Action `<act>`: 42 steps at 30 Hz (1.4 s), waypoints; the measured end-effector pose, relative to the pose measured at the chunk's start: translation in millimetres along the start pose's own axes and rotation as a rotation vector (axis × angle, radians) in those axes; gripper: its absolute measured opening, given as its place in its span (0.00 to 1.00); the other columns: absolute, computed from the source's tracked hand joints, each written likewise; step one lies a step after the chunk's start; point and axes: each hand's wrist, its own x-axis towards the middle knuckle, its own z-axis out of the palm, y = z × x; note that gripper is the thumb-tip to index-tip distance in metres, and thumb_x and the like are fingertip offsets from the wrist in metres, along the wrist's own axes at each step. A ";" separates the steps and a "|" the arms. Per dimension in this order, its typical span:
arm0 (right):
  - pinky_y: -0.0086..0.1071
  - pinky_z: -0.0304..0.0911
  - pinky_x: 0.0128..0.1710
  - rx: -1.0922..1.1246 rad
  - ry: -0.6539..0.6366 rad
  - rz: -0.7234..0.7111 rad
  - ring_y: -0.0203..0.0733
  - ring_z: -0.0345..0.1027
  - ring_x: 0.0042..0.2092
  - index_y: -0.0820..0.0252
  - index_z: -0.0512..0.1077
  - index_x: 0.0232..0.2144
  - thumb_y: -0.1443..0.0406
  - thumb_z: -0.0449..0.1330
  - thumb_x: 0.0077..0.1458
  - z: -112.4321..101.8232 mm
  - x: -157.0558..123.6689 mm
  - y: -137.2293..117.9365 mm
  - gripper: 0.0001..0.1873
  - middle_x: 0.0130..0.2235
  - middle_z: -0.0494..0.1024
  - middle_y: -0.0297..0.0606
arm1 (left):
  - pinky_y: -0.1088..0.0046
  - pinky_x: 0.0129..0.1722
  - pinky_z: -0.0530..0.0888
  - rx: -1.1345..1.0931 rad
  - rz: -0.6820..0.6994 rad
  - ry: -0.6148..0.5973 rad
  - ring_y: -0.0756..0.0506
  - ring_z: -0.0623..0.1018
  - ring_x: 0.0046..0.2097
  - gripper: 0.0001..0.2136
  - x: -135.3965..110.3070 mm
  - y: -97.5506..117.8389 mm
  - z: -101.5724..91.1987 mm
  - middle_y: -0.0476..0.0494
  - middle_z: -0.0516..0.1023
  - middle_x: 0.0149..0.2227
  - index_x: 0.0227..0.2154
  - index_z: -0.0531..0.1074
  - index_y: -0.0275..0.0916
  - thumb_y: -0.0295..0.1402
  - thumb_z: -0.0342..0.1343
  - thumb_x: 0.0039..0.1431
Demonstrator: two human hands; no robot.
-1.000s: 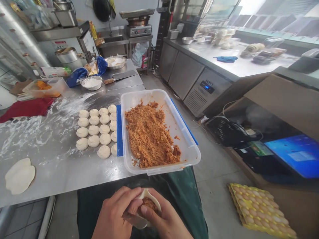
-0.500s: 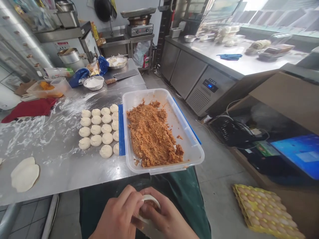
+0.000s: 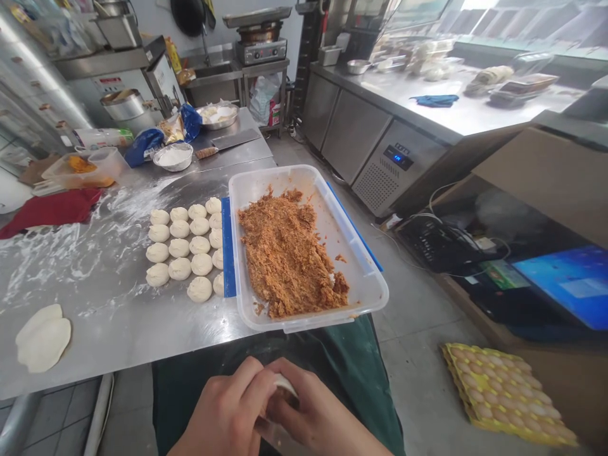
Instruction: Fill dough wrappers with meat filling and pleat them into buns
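My left hand [image 3: 230, 405] and my right hand [image 3: 311, 402] meet low in front of the apron, both closed around a filled bun [image 3: 285, 382]. Only a strip of its white dough edge shows; brownish filling is partly seen inside, and the rest lies behind the fingers. Just beyond the hands is a clear plastic tub [image 3: 365, 297] holding crumbly orange-brown filling [image 3: 289, 259]. Rows of pleated buns [image 3: 199, 263] stand left of the tub. Flat dough wrappers [image 3: 44, 339] overlap at the table's left front.
The steel table [image 3: 118, 323] is dusted with flour. Toward its back lie a flour bowl [image 3: 173, 156], a cleaver [image 3: 228, 144], a red cloth [image 3: 52, 212] and a plastic container [image 3: 85, 171]. Egg trays [image 3: 508, 392] sit at lower right, below a cardboard box [image 3: 546, 183].
My fingers have drawn closer over the bun, so less of its dough rim and filling shows. The whole view has shifted slightly, and the table things appear a little further left.
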 end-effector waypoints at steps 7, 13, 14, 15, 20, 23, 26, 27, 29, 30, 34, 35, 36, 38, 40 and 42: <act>0.33 0.57 0.35 -0.023 -0.063 -0.010 0.40 0.64 0.36 0.56 0.71 0.36 0.64 0.63 0.60 -10.4 -2.6 -9.1 0.04 0.36 0.75 0.30 | 0.70 0.28 0.79 0.042 0.032 0.006 0.46 0.80 0.32 0.29 0.6 -4.1 -4.0 0.42 0.77 0.42 0.63 0.63 0.36 0.19 0.49 0.56; 0.33 0.57 0.38 0.458 -0.102 -0.070 0.39 0.61 0.38 0.58 0.71 0.50 0.51 0.61 0.65 -8.7 -2.7 4.9 0.19 0.38 0.71 0.33 | 0.76 0.35 0.79 -0.059 -0.062 0.219 0.48 0.82 0.39 0.15 2.8 -8.1 -7.8 0.44 0.78 0.41 0.55 0.71 0.41 0.25 0.52 0.68; 0.33 0.57 0.38 0.482 -0.097 -0.069 0.39 0.61 0.37 0.58 0.70 0.50 0.51 0.61 0.66 -6.8 -2.4 7.0 0.20 0.38 0.70 0.33 | 0.77 0.37 0.80 -0.066 -0.056 0.222 0.48 0.83 0.41 0.18 2.8 -7.9 -7.7 0.43 0.79 0.43 0.59 0.69 0.40 0.24 0.52 0.68; 0.33 0.57 0.39 0.493 -0.093 -0.073 0.39 0.61 0.38 0.58 0.70 0.50 0.51 0.61 0.66 -5.1 -2.3 8.5 0.20 0.39 0.71 0.34 | 0.77 0.38 0.80 -0.066 -0.048 0.213 0.48 0.83 0.43 0.21 2.8 -7.4 -7.6 0.42 0.79 0.45 0.61 0.67 0.40 0.24 0.52 0.68; 0.35 0.58 0.41 0.476 -0.088 -0.087 0.41 0.62 0.40 0.58 0.68 0.51 0.51 0.59 0.67 -2.5 -3.0 7.7 0.19 0.41 0.72 0.36 | 0.76 0.34 0.80 -0.075 -0.085 0.154 0.47 0.83 0.40 0.17 3.3 -2.2 -8.4 0.44 0.78 0.41 0.50 0.71 0.42 0.19 0.50 0.62; 0.35 0.58 0.40 0.391 -0.073 -0.065 0.40 0.61 0.38 0.57 0.69 0.48 0.50 0.56 0.69 -3.6 -3.4 2.3 0.18 0.38 0.70 0.33 | 0.73 0.34 0.80 -0.023 -0.065 0.134 0.47 0.82 0.36 0.22 2.8 0.1 -9.1 0.42 0.77 0.42 0.54 0.68 0.39 0.18 0.47 0.59; 0.36 0.60 0.44 0.220 -0.049 -0.083 0.42 0.63 0.42 0.56 0.69 0.43 0.51 0.53 0.71 -3.5 -3.6 -3.2 0.16 0.41 0.72 0.35 | 0.72 0.31 0.81 0.061 0.003 0.080 0.48 0.79 0.31 0.33 2.1 0.2 -9.9 0.42 0.77 0.43 0.64 0.61 0.37 0.17 0.48 0.52; 0.35 0.61 0.44 0.204 -0.050 -0.084 0.42 0.63 0.42 0.56 0.69 0.42 0.51 0.53 0.71 -3.3 -3.7 -4.3 0.16 0.41 0.72 0.35 | 0.72 0.30 0.81 0.072 0.010 0.072 0.48 0.78 0.30 0.34 2.2 0.2 -10.3 0.42 0.76 0.42 0.63 0.62 0.37 0.17 0.49 0.50; 0.35 0.61 0.39 0.234 -0.055 -0.061 0.40 0.62 0.38 0.56 0.68 0.43 0.51 0.52 0.71 -3.2 -3.9 -5.1 0.15 0.38 0.71 0.33 | 0.70 0.31 0.81 0.057 -0.004 0.065 0.47 0.78 0.31 0.30 3.1 0.4 -11.0 0.42 0.76 0.41 0.55 0.66 0.38 0.17 0.50 0.47; 0.34 0.61 0.38 0.244 -0.052 -0.047 0.40 0.62 0.36 0.56 0.68 0.43 0.52 0.52 0.71 -3.4 -4.0 -5.0 0.15 0.37 0.71 0.32 | 0.70 0.31 0.81 0.048 -0.010 0.060 0.47 0.78 0.31 0.29 3.8 0.6 -11.4 0.43 0.75 0.41 0.54 0.67 0.38 0.17 0.50 0.46; 0.34 0.62 0.41 0.041 -0.030 -0.074 0.42 0.65 0.41 0.56 0.68 0.38 0.59 0.51 0.71 -6.9 -3.5 -4.0 0.11 0.40 0.74 0.34 | 0.71 0.27 0.79 0.119 0.055 0.036 0.47 0.79 0.30 0.36 5.6 1.5 -11.7 0.42 0.76 0.42 0.64 0.60 0.36 0.17 0.48 0.48; 0.34 0.62 0.41 0.008 -0.037 -0.072 0.42 0.66 0.41 0.57 0.69 0.37 0.60 0.52 0.70 -8.1 -2.8 -3.5 0.10 0.40 0.75 0.34 | 0.71 0.27 0.79 0.133 0.056 0.027 0.46 0.79 0.30 0.35 5.6 1.6 -11.3 0.43 0.76 0.41 0.63 0.61 0.36 0.17 0.49 0.49; 0.34 0.62 0.40 0.014 -0.053 -0.052 0.41 0.66 0.40 0.57 0.69 0.38 0.61 0.53 0.69 -9.1 -1.9 -2.9 0.08 0.39 0.75 0.34 | 0.71 0.28 0.79 0.134 0.050 0.020 0.46 0.78 0.30 0.31 5.4 1.8 -10.7 0.43 0.75 0.40 0.60 0.64 0.37 0.18 0.49 0.49; 0.33 0.62 0.36 0.078 -0.079 0.004 0.40 0.66 0.36 0.57 0.69 0.41 0.62 0.54 0.68 -10.6 0.4 -1.6 0.06 0.36 0.74 0.32 | 0.71 0.27 0.77 0.101 0.007 0.009 0.46 0.76 0.30 0.23 5.3 2.0 -9.0 0.45 0.73 0.37 0.51 0.67 0.39 0.18 0.49 0.51; 0.32 0.62 0.36 0.062 -0.060 -0.013 0.40 0.67 0.36 0.57 0.69 0.41 0.63 0.54 0.67 -11.3 2.5 -1.2 0.05 0.36 0.74 0.32 | 0.71 0.26 0.76 0.107 0.011 0.020 0.46 0.76 0.29 0.23 6.1 2.1 -7.5 0.45 0.73 0.38 0.53 0.66 0.38 0.19 0.48 0.54; 0.33 0.63 0.39 -0.042 -0.044 -0.066 0.40 0.67 0.39 0.57 0.69 0.37 0.64 0.56 0.66 -11.8 3.6 -1.7 0.04 0.39 0.75 0.33 | 0.71 0.25 0.76 0.159 0.061 0.040 0.47 0.76 0.29 0.29 7.2 2.0 -7.2 0.43 0.74 0.40 0.61 0.62 0.35 0.19 0.48 0.55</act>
